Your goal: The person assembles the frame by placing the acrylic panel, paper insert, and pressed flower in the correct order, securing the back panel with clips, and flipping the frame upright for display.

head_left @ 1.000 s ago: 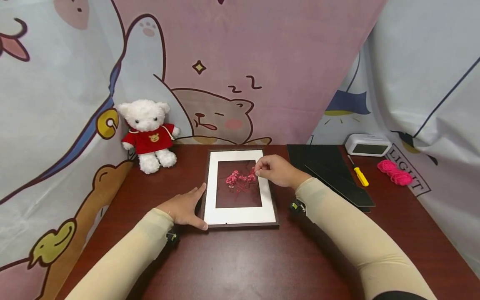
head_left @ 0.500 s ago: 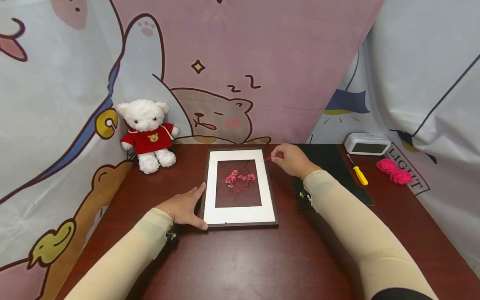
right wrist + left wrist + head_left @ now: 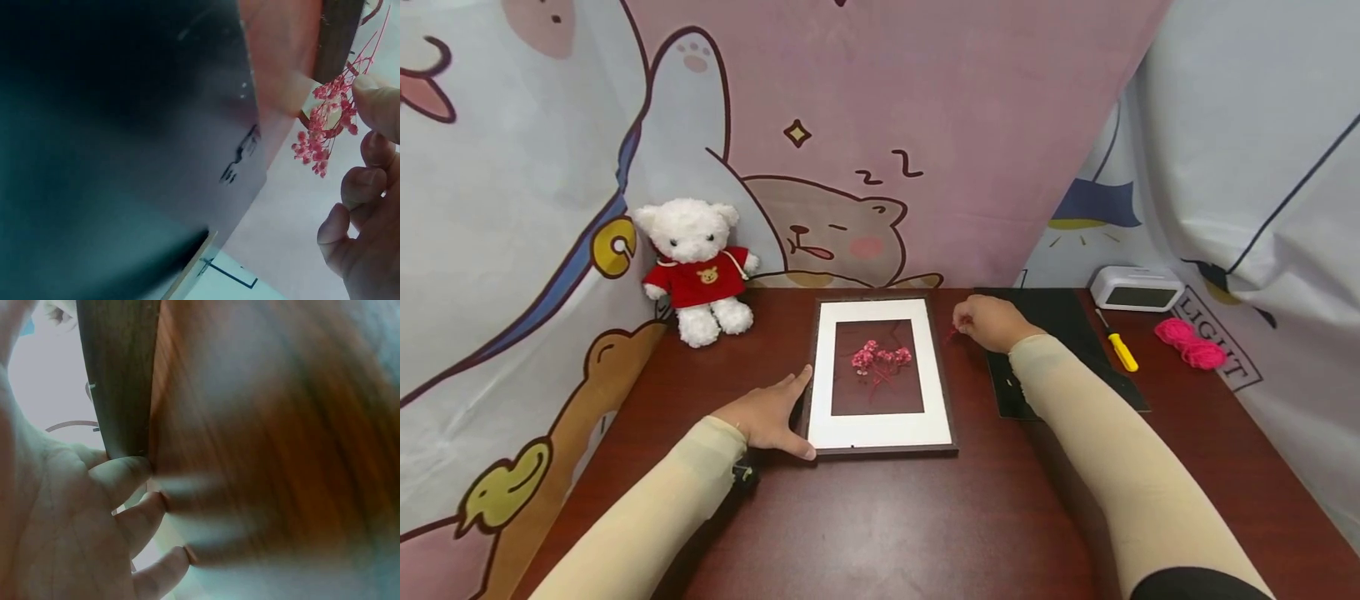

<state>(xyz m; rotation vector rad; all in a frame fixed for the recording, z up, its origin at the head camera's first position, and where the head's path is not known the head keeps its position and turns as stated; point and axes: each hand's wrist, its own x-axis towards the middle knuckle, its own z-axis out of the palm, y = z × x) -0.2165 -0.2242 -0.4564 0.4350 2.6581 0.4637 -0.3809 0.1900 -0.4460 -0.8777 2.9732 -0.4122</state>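
A dark-edged picture frame [image 3: 880,431] with a white mat lies flat on the table. Pink dried flowers [image 3: 882,358] with thin red stems rest in its dark central window. My left hand [image 3: 767,417] touches the frame's lower left side, thumb and fingers spread. In the left wrist view, the fingertips [image 3: 142,515] meet the table beside the frame's edge. To the right of the frame, my right hand [image 3: 992,323] pinches a small sprig of pink dried flowers [image 3: 322,125] between thumb and finger, its stem pointing up in the right wrist view.
Black boards [image 3: 1048,308] lie under and behind my right hand. A yellow-handled screwdriver [image 3: 1120,350], a pink yarn bundle [image 3: 1191,343] and a white digital clock [image 3: 1137,290] are at the right. A white teddy bear [image 3: 700,275] in red sits back left.
My right hand has moved right from over the flowers in the frame to beside the frame, bringing the sprig with it. The left hand has stayed put.
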